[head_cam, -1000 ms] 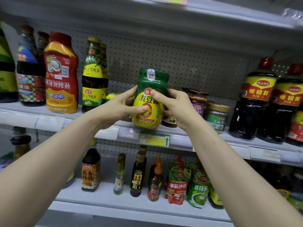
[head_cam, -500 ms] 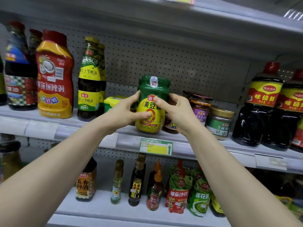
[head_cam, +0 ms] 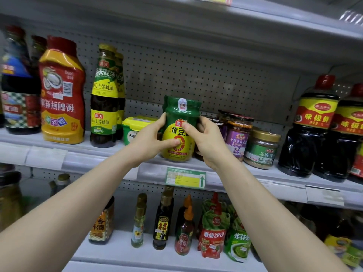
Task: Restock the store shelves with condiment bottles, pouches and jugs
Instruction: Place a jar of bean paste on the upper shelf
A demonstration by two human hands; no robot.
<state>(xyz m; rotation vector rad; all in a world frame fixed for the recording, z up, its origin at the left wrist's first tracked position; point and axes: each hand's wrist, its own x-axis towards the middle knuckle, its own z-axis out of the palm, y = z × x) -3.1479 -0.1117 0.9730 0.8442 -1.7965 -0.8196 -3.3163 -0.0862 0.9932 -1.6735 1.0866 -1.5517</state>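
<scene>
the left grip (head_cam: 149,140) and the right grip (head_cam: 208,143) both hold the green and yellow jar (head_cam: 179,122), one on each side, with fingers curled round it. the jar stands up straight at the front of the middle shelf (head_cam: 82,154), between a yellow tub (head_cam: 135,124) and a jar with a purple label (head_cam: 236,139). i cannot tell if its bottom touches the shelf.

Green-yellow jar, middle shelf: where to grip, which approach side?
Likely grip the green-yellow jar at its narrower green shoulder from the front, as the left hand and right hand do: it stands upright, with the tub and purple-label jar flanking it.
</scene>
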